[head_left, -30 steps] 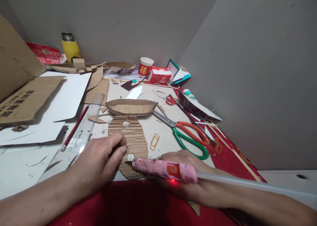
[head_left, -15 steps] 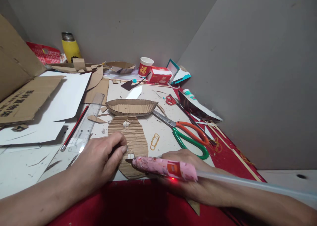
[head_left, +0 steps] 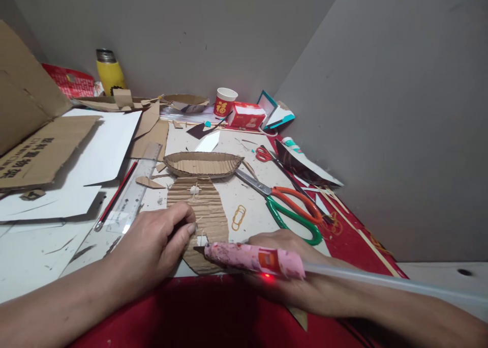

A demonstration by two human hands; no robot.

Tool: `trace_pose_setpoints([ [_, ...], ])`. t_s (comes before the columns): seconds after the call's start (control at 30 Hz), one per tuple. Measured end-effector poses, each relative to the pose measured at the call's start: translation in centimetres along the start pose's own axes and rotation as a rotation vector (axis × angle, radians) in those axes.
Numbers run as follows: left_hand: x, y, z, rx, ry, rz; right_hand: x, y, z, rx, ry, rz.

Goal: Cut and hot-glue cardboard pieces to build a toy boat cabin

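A pink glue gun (head_left: 236, 256) with a red switch, a glowing red light and a long clear glue stick (head_left: 373, 282) is held in my right hand (head_left: 290, 271); the gun hides most of the fingers. Its dark nozzle is beside a small white patch (head_left: 202, 241) on the corrugated cardboard piece (head_left: 213, 213). My left hand (head_left: 168, 236) rests at the left edge of that piece, thumb and forefinger closed together. What they pinch is hidden; a thin pale sliver shows by the fingertips. Farther up the piece is a second white blob (head_left: 194, 190) with thin strands.
Just beyond is a boat-shaped cardboard tray (head_left: 204, 164). Large scissors (head_left: 293, 203) and a yellow rubber band (head_left: 238, 218) lie to the right. A ruler (head_left: 133, 200) and red pencil (head_left: 116, 195) lie left. A paper cup (head_left: 224, 104) and yellow bottle (head_left: 110, 73) stand behind.
Hardly anything differs. Both hands and the glue gun keep their places over the cardboard; the whole view has shifted very slightly.
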State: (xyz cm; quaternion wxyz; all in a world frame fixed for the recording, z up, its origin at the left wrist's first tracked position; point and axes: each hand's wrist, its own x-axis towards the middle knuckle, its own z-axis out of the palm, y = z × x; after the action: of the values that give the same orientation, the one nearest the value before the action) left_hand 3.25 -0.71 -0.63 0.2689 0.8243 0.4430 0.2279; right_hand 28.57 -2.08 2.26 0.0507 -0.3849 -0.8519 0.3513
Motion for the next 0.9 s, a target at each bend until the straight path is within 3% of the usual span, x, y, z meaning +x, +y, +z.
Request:
trace_pose_setpoints([
  [0.13, -0.2, 0.1, -0.1, -0.008, -0.017, -0.017, 0.2, 0.2, 0.1, 0.048, 0.007, -0.138],
  [0.37, 0.0, 0.1, -0.2, -0.002, -0.025, -0.018, -0.1, 0.1, 0.3, 0.071, 0.033, -0.036],
  [0.73, -0.2, -0.1, 0.1, 0.010, -0.006, -0.003, 0.1, -0.2, -0.1, 0.122, 0.014, -0.106],
  [0.9, -0.5, -0.2, 0.0, -0.021, 0.062, 0.049, -0.1, -0.7, 0.2, -0.004, 0.139, -0.106],
])
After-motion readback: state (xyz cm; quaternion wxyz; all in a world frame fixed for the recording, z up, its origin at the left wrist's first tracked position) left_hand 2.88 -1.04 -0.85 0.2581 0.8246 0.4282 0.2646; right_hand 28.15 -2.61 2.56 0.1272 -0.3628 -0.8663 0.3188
